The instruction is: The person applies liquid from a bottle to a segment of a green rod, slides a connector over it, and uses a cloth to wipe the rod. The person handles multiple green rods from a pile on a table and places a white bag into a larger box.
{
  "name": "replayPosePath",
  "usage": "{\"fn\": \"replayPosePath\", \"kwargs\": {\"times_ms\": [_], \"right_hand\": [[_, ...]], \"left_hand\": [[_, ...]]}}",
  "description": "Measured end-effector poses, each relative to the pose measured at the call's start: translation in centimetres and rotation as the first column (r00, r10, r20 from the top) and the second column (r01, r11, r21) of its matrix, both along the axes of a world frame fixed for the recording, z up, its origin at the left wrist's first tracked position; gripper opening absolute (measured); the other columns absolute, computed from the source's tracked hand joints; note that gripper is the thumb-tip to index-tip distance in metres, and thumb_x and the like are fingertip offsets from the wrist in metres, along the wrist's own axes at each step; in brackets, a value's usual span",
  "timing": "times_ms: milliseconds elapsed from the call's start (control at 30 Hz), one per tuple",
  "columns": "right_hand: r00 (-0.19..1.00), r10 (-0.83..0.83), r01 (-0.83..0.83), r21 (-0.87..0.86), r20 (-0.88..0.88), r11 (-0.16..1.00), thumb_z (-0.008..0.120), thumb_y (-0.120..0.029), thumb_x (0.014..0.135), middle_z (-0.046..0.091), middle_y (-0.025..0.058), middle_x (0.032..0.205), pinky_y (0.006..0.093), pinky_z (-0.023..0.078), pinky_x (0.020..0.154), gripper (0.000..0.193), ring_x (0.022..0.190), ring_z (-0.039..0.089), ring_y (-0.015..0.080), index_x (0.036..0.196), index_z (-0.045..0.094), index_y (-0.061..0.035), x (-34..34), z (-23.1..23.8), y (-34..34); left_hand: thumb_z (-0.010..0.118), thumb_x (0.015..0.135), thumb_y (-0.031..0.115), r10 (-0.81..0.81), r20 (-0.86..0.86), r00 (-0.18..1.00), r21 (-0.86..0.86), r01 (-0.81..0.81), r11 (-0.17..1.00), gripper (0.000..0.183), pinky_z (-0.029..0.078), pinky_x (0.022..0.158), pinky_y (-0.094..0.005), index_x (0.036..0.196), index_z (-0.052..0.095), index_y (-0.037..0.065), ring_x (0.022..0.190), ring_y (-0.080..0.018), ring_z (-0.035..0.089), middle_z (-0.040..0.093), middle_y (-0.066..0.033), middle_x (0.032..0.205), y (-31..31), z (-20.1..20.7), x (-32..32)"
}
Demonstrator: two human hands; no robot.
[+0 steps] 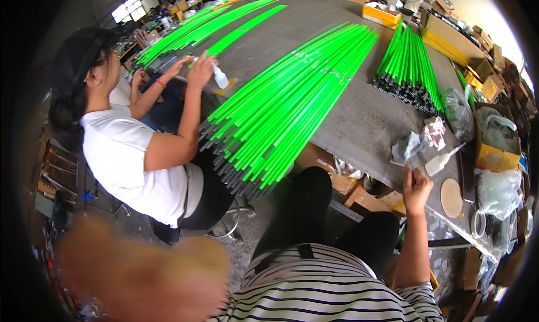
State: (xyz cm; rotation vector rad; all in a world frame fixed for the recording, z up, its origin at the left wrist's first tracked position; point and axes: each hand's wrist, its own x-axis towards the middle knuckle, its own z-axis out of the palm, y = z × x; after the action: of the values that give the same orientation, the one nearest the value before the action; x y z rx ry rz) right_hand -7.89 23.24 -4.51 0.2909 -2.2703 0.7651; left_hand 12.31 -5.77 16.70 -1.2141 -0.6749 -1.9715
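My left hand [151, 271] is a large blur close to the camera at the lower left; its fingers cannot be made out. Over the table's front edge at the right, my right hand [416, 188] is closed with its fingers curled in; whatever may be inside them is hidden. Just beyond it lie a white squeeze bottle [438, 163] with a thin nozzle and a crumpled grey rag [409, 147]. A wide spread of bright green rods [292, 103] with black ends covers the middle of the table, the black ends jutting past the near edge.
A co-worker in a white shirt [120, 159] sits at the left, hands near a white bottle [219, 77]. More green rods [407, 61] stand bundled at the back right. A round tan disc [451, 198], a tape roll [478, 223] and plastic bags [498, 193] lie at the right.
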Motion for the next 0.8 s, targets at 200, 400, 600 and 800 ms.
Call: {"fn": "replayPosePath", "kwargs": {"times_ms": [200, 400, 600, 800], "right_hand": [[0.999, 0.033, -0.034, 0.005, 0.017, 0.999, 0.06, -0.008, 0.08, 0.032, 0.0138, 0.045, 0.0353, 0.026, 0.039, 0.039, 0.039, 0.027, 0.0254, 0.053, 0.033, -0.0009, 0.1, 0.3, -1.0], [1.0, 0.006, -0.007, 0.035, 0.013, 0.999, 0.06, -0.009, 0.08, 0.033, 0.0147, 0.046, 0.0354, 0.026, 0.039, 0.039, 0.039, 0.027, 0.0255, 0.053, 0.033, -0.0011, -0.2, -0.1, -0.5], [1.0, 0.001, -0.001, 0.046, 0.011, 0.999, 0.059, -0.008, 0.08, 0.033, 0.0153, 0.046, 0.0352, 0.026, 0.039, 0.039, 0.039, 0.028, 0.0256, 0.053, 0.033, -0.0007, -0.3, -0.3, -0.1], [0.998, 0.06, -0.06, -0.008, 0.003, 0.998, 0.059, -0.007, 0.08, 0.033, 0.0154, 0.047, 0.0351, 0.025, 0.039, 0.038, 0.04, 0.027, 0.0255, 0.053, 0.034, -0.0004, -0.1, 0.3, -1.1]], "left_hand": [[0.058, 0.082, 0.012, -0.456, 0.056, 0.888, -0.161, 0.459, 0.874, 0.024, 0.052, 0.068, -0.0513, 0.101, 0.044, 0.006, 0.08, -0.0315, 0.056, 0.045, -0.016, 0.092, 0.8, -3.9, -3.4], [0.055, 0.084, 0.018, -0.39, 0.082, 0.917, -0.047, 0.394, 0.918, 0.024, 0.048, 0.072, -0.0496, 0.101, 0.042, 0.007, 0.081, -0.0312, 0.053, 0.042, -0.0145, 0.09, 2.7, -3.8, -2.8], [0.049, 0.088, 0.03, 0.048, 0.293, 0.955, 0.018, -0.056, 0.998, 0.028, 0.042, 0.076, -0.044, 0.105, 0.039, 0.009, 0.083, -0.0252, 0.049, 0.039, -0.0105, 0.091, 2.9, -5.2, -2.8], [0.039, 0.089, 0.03, 0.981, 0.064, 0.184, -0.482, -0.855, 0.192, 0.048, 0.028, 0.098, -0.046, 0.122, 0.029, -0.005, 0.119, -0.0346, 0.032, 0.032, -0.0211, 0.128, -4.9, -13.0, -4.7]]}}
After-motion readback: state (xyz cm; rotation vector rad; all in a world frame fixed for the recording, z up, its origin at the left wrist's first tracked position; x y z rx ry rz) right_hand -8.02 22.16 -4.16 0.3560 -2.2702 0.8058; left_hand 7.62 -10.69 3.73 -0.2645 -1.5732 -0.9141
